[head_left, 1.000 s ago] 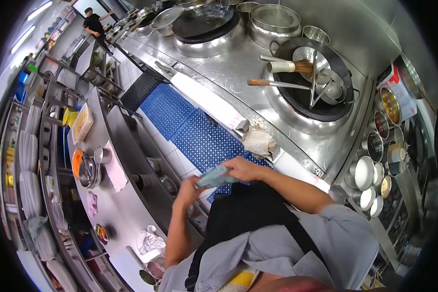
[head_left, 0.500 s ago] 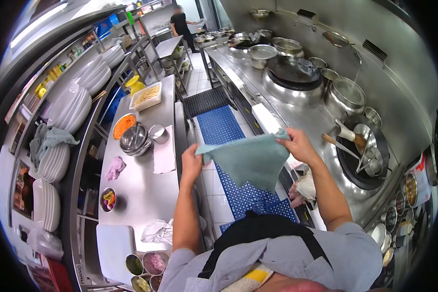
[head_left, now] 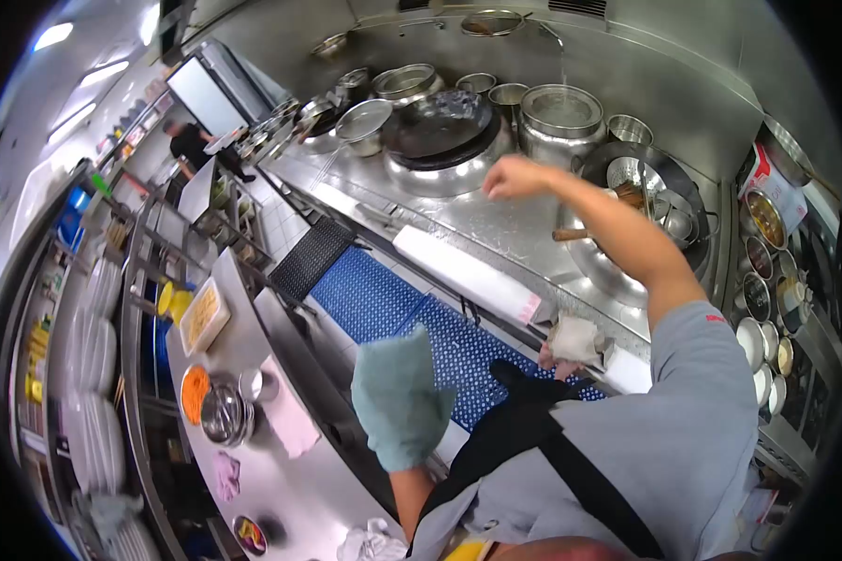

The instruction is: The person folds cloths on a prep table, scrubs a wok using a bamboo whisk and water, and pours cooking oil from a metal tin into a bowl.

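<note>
Cloth [head_left: 402, 397] hides your left hand (grip can't be told), seemingly wrapping; right hand [head_left: 516, 178] loosely closed, cloth's one o'clock; next likely needs firm hold.

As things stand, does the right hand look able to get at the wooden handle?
Probably yes: the right hand seems to hold nothing, and the wooden handle shows beside the forearm, with nothing seen covering its free end.

Counter's [head_left: 318, 496] on my left, stove's [head_left: 430, 229] to my right, mats [head_left: 370, 299] between 'em, cloth [head_left: 398, 397] out in front of me.
</note>
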A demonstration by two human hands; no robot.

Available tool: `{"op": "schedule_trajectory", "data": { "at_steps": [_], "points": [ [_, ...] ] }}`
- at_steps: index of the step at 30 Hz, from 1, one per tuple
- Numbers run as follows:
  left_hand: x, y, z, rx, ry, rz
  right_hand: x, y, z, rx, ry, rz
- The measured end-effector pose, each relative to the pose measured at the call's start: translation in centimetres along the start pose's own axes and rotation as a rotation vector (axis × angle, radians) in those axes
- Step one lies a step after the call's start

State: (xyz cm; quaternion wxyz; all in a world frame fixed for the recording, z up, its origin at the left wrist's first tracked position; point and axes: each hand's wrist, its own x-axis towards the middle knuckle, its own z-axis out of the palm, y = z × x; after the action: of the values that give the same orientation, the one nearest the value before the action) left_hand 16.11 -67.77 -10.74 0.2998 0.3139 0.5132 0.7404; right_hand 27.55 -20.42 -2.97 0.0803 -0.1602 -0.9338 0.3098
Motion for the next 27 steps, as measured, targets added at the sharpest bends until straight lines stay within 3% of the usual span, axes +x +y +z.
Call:
{"op": "schedule_trajectory", "data": {
  "at_steps": [5,6,7,8,9,13,14,17,18,20,22,23,25,26,27],
  "points": [
    [3.9,-2.1,2.0,0.597,-0.224,-0.147,5.4,19.0,-15.6,-0.518,0.420,0.167],
    [5.0,-2.4,2.5,0.694,-0.274,-0.164,6.6,21.4,-18.1,-0.563,0.383,0.268],
    [6.1,-2.7,2.9,0.786,-0.321,-0.171,7.6,23.7,-19.2,-0.652,0.526,0.348],
    [7.4,-3.0,3.2,0.877,-0.372,-0.164,8.7,26.7,-20.1,-0.655,0.674,0.271],
    [8.6,-3.3,3.5,0.962,-0.424,-0.149,9.9,28.4,-21.7,-0.727,0.583,0.341],
    [13.1,-4.1,3.7,1.402,-0.712,0.107,14.4,37.8,-25.6,-0.968,0.592,0.227],
    [13.4,-3.9,3.7,1.335,-0.610,0.000,15.0,39.0,-26.2,-1.053,0.623,0.132],
    [14.6,-3.0,3.8,0.925,-0.253,-0.303,14.9,40.9,-30.2,-1.101,0.494,0.197],
    [15.1,-2.8,4.0,0.820,-0.168,-0.353,14.4,46.5,-32.6,-1.145,0.551,0.124],
    [15.6,-2.3,4.3,0.694,-0.073,-0.396,10.7,59.7,-37.2,-1.087,0.542,0.361],
    [15.5,-1.6,4.1,0.645,-0.029,-0.413,9.3,65.4,-36.3,-1.192,0.414,0.703],
    [15.3,-1.1,4.0,0.634,-0.018,-0.420,10.8,66.1,-33.8,-1.198,0.300,0.725],
    [14.5,-0.6,3.7,0.631,0.006,-0.421,19.6,55.9,-27.2,-0.885,-0.036,0.539],
    [14.2,-0.2,3.5,0.655,0.016,-0.408,24.4,46.1,-22.5,-0.781,-0.317,0.105],
    [13.5,0.2,3.3,0.746,0.012,-0.339,24.9,30.4,-18.8,-0.308,-0.354,0.138]
  ]
}}
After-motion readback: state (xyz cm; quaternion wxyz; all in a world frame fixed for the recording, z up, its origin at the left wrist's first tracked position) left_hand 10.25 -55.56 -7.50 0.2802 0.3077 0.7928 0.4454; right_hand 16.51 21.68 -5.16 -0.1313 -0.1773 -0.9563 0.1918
